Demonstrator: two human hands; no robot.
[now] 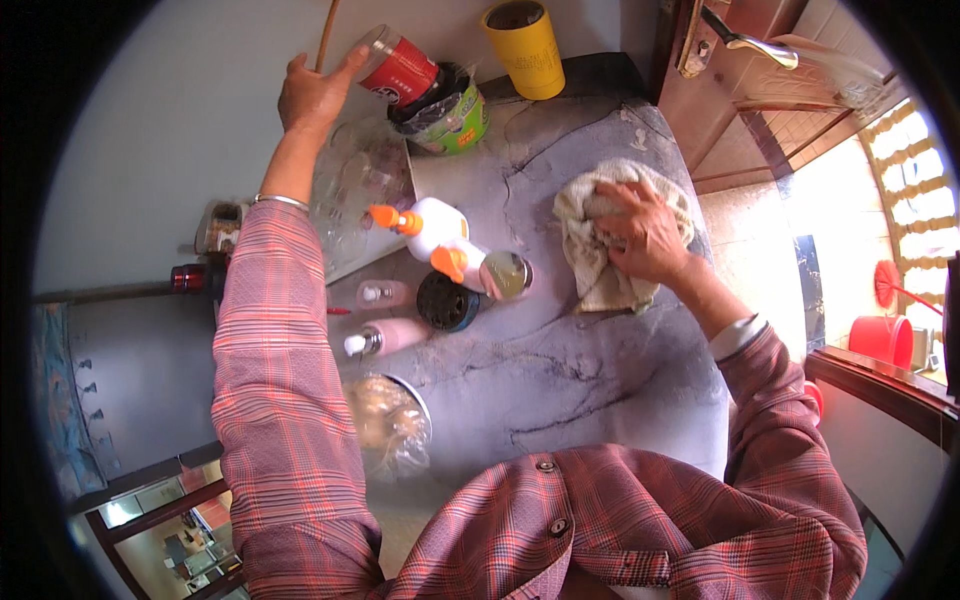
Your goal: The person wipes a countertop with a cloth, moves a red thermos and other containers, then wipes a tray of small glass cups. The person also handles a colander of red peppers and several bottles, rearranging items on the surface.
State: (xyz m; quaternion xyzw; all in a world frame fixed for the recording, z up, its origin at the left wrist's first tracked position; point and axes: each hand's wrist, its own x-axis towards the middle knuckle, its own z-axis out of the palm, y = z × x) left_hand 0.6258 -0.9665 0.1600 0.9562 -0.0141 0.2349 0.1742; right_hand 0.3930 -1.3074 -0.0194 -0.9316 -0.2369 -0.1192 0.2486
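Observation:
My left hand [313, 96] is raised at the upper left, its thumb against the clear top of a tilted container with a red label [405, 71]. Whether the fingers grip it is hidden. The container's dark lower end meets a green tub lined with clear plastic [459, 124]. Over at the right, my right hand [641, 229] presses on a bunched, pale cloth [581, 262], fingers curled over it, on the dark-veined grey tabletop [540, 375]. Between the hands stand two white bottles with orange pump heads [439, 225], beside a round, shiny-topped container [507, 274].
A yellow canister [529, 56] stands at the back. Pink pump bottles [397, 335] and a dark round container [448, 301] sit left of centre. Nearer me is a bowl holding a plastic-covered, brownish item [382, 416]. A door with a metal handle [757, 49] borders the right.

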